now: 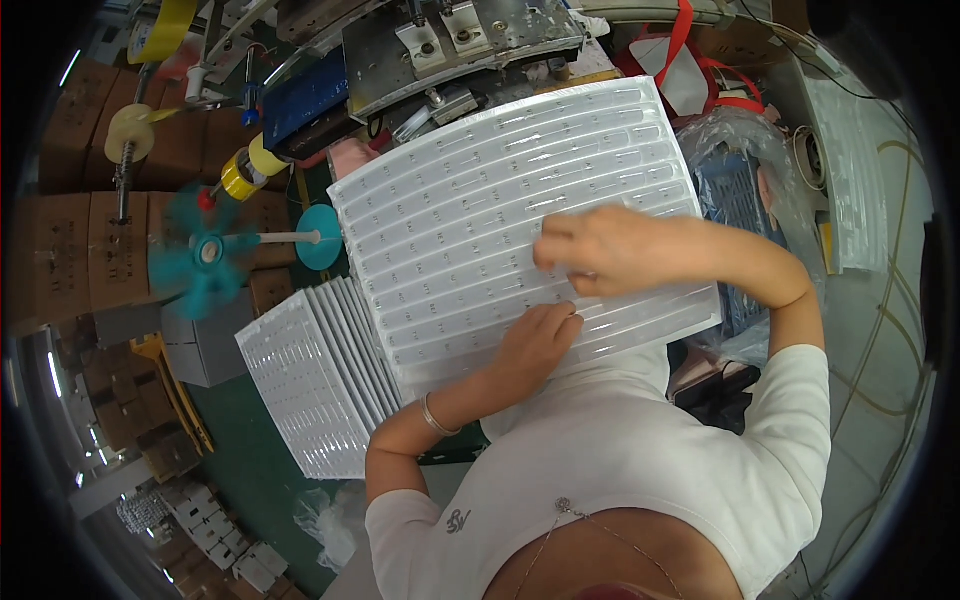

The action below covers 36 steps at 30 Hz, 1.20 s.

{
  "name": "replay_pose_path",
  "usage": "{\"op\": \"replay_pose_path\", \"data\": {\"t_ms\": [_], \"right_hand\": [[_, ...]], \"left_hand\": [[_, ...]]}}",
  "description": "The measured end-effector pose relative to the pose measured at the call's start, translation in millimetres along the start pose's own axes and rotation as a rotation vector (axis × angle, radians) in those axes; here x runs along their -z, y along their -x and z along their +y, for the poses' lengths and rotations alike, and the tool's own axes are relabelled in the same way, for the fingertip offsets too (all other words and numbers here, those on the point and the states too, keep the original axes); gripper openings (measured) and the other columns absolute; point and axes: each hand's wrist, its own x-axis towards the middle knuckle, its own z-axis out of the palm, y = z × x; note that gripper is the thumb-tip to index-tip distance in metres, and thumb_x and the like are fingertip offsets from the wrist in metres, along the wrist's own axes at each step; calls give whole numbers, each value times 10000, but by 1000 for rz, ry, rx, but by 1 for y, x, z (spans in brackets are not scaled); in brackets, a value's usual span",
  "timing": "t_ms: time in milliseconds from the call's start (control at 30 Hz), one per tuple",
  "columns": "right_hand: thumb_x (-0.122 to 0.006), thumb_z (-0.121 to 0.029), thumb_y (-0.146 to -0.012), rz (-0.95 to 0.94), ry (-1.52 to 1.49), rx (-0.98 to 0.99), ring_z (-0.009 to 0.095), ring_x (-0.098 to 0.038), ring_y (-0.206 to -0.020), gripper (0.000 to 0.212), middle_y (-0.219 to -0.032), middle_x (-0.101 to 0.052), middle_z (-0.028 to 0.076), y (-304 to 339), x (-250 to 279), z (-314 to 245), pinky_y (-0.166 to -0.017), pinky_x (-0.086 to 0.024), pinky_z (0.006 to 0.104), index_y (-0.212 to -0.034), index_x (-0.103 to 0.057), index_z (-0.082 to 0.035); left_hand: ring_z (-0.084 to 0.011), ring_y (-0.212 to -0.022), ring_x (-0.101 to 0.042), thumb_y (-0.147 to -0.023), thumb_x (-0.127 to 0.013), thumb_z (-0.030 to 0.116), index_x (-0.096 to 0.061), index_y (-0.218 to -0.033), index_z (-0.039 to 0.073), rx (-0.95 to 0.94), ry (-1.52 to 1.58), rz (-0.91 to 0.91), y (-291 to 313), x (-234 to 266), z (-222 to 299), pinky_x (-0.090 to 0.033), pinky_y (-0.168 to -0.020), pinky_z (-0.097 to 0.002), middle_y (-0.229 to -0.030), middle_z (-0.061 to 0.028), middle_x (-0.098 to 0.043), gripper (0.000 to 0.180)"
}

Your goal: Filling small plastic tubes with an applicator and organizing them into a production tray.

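Observation:
A large plastic blister tray [450, 240] with several long, narrow rows lies tilted in front of me. Small dark marks run along its rows. My right hand [620, 252] is above the tray's right half, fingers curled in, slightly smeared by motion. Over the near rows is my left hand [540, 345], its fingertips bent and pressed together close to the tray's surface. Whatever either hand pinches is too small or hidden to make out. To the left, several similar trays [305, 380] stand leaning against each other in a row.
A metal machine bed [460, 60] with clamps stands beyond the tray. On the left are a turquoise fan [208, 250], yellow tape rolls [240, 175] and stacked cartons [60, 250]. A blue crate [735, 190] under clear plastic film sits at the right.

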Motion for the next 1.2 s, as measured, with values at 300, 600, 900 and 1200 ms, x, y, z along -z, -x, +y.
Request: {"op": "replay_pose_path", "data": {"t_ms": [300, 600, 900, 1200], "right_hand": [[-606, -112, -790, 492, -161, -175, 193, -608, -709, 129, -876, -640, 66, -11, 47, 19, -590, -469, 301, -887, -558, -43], [-555, -65, -881, 920, -447, -115, 109, -537, -994, 259, -1192, -512, 51, -18, 61, 53, -716, -482, 223, -1136, -561, -20], [-598, -56, -852, 1088, -144, -176, 164, -600, -991, 263, -1128, -600, 75, -71, 88, 57, -754, -512, 261, -1114, -583, -37], [-661, -173, -802, 1042, 750, -134, 248, -611, -850, 221, -973, -645, 48, -165, 109, 81, -675, -522, 330, -1004, -617, -92]], "left_hand": [[-261, -991, -522, -781, -665, 214, -523, -1239, 37, 71, -136, -191, 8, 24, 4, -377, -866, -362, -1112, -128, -552, 511], [-299, -1010, -523, -819, -637, 145, -576, -1177, 54, 366, -80, 501, -49, 105, -66, -396, -871, -386, -1105, -121, -562, 374], [-285, -944, -493, -866, -572, 380, -603, -1162, 111, 333, -884, 794, -178, 180, -141, -328, -826, -406, -990, -114, -585, 401], [-190, -722, -495, -787, -664, 129, -650, -1027, 103, 248, -393, 778, -97, 144, -69, -345, -739, -326, -762, -31, -560, 242]]}}
